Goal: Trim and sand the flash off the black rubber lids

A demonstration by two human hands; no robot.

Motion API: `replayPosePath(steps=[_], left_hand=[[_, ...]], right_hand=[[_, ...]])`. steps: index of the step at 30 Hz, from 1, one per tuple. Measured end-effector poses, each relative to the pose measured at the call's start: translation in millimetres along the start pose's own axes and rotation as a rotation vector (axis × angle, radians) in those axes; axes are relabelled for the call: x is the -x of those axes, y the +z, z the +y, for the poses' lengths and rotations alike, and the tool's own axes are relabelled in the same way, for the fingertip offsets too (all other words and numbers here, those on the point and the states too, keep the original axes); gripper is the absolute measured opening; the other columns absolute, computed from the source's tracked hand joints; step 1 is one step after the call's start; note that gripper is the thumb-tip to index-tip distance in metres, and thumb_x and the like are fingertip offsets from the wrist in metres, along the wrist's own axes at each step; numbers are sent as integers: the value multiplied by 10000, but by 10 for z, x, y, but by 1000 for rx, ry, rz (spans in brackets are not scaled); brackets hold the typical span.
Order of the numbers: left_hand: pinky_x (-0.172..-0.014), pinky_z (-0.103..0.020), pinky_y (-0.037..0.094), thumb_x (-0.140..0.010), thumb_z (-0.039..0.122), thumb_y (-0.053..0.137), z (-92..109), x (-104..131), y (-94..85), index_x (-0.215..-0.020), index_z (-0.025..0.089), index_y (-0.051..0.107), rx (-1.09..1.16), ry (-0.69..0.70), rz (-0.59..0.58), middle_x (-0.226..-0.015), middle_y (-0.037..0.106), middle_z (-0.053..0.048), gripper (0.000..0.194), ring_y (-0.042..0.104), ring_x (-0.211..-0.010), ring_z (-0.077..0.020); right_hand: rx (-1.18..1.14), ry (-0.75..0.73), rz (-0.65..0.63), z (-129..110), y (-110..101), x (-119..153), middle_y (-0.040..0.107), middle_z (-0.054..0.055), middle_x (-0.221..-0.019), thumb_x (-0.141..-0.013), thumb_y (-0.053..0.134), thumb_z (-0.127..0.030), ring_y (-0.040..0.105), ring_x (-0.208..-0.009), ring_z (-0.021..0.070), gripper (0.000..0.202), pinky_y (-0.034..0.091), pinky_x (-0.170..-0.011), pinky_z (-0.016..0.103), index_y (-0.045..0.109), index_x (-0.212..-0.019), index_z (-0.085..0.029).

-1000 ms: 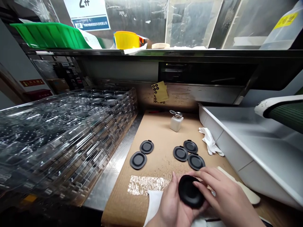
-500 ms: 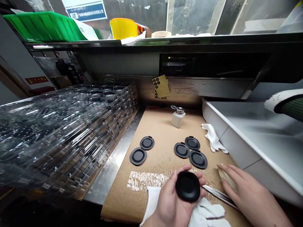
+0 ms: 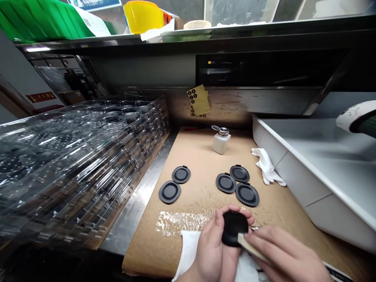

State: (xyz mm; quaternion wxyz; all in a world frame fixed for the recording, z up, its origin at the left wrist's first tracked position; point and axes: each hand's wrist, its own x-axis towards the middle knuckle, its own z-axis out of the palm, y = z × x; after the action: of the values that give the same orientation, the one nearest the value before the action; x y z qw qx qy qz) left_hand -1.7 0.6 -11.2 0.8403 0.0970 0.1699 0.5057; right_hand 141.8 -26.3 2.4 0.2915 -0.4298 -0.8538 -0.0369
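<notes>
Cupped near the table's front edge, my left hand (image 3: 210, 246) holds a black rounded lid-like piece (image 3: 233, 225), its fingers curled behind the rim. My right hand (image 3: 289, 250) pinches a thin beige pad (image 3: 253, 250), whose exact material I cannot make out. The pad's tip meets the lower right edge of the black piece. Beneath both hands lies a white cloth glove (image 3: 188, 248), partly hidden. Beyond them, similar dark grey pieces rest on the cardboard: a pair on the left (image 3: 169, 192) and a cluster of three on the right (image 3: 247, 194).
Stacked clear plastic trays (image 3: 117, 156) stand at left. A white pump bottle (image 3: 221, 141) sits at the back of the cardboard (image 3: 196, 152). To the right are a white glove (image 3: 266, 166) and a large white bin (image 3: 296, 172). A shelf (image 3: 176, 43) runs overhead.
My right hand has moved left with the beige pad, from the cardboard onto the black piece's edge. The left hand still holds that piece. The view has tilted slightly down.
</notes>
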Motion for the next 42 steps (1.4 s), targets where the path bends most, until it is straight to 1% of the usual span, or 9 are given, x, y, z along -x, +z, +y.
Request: replayPosePath(steps=[2, 5, 8, 12, 19, 25, 30, 35, 42], left_hand=[[-882, -412, 356, -857, 370, 380, 10, 8, 22, -907, 119, 595, 4, -8, -1, -983, 608, -139, 334, 550, -952, -243], [-881, -389, 365, -868, 335, 373, 24, 28, 52, -910, 124, 593, -9, -1, 56, -955, 606, -104, 307, 555, -909, -198], [-878, -386, 366, -869, 333, 374, 26, 39, 59, -916, 124, 583, -1, -7, 62, -977, 611, -119, 299, 559, -926, -205], [-890, -410, 353, -866, 363, 367, 18, 39, 49, -918, 115, 568, 22, -6, 23, -999, 617, -166, 324, 559, -968, -248], [-880, -401, 369, -872, 306, 382, 27, 51, 76, -908, 112, 579, -62, -6, 59, -964, 601, -104, 279, 561, -884, -191], [-889, -422, 359, -883, 336, 333, 29, 53, 89, -915, 112, 565, -35, -28, -10, -977, 605, -141, 324, 547, -980, -252], [-871, -388, 374, -879, 312, 358, 33, 65, 67, -943, 116, 570, -102, -30, 28, -1028, 590, -125, 295, 532, -1005, -240], [-856, -399, 377, -884, 336, 332, 17, 72, 70, -924, 118, 561, -58, -35, -24, -981, 610, -138, 319, 548, -981, -247], [-850, -398, 379, -879, 319, 349, 34, 58, 70, -943, 112, 554, -102, -46, -6, -996, 616, -143, 298, 567, -932, -232]], right_hand=[[-22, -3, -27, 106, -42, -93, 632, 48, -921, -794, 514, -187, 594, -843, 111, 243, 498, -702, 174, 587, -1024, -208], [-40, 39, 7, 201, -80, -164, 623, 56, -952, -804, 505, -174, 582, -894, 123, 255, 493, -749, 207, 577, -1046, -210], [-57, 38, -7, 161, -84, -107, 625, 56, -953, -803, 503, -176, 588, -895, 128, 272, 494, -749, 211, 570, -1063, -219], [-72, -37, -107, 86, -93, -12, 640, 32, -871, -790, 529, -198, 605, -765, 95, 274, 498, -647, 153, 567, -1060, -226], [-26, 112, -13, 193, -119, -150, 619, 27, -905, -821, 501, -205, 587, -837, 99, 235, 489, -707, 179, 571, -1043, -238], [-8, 35, -45, 128, -118, -70, 625, 30, -916, -803, 518, -203, 591, -844, 100, 265, 492, -723, 169, 560, -1064, -220], [-5, 99, -9, 98, -110, -112, 621, 33, -935, -824, 495, -205, 582, -873, 108, 219, 492, -732, 189, 575, -1026, -232], [7, 86, -11, 96, -110, -86, 623, 22, -860, -825, 503, -246, 594, -796, 93, 214, 494, -702, 173, 577, -1025, -232], [-16, 120, 31, 90, -69, -108, 622, 30, -898, -821, 502, -224, 589, -844, 105, 221, 487, -727, 182, 577, -1029, -228]])
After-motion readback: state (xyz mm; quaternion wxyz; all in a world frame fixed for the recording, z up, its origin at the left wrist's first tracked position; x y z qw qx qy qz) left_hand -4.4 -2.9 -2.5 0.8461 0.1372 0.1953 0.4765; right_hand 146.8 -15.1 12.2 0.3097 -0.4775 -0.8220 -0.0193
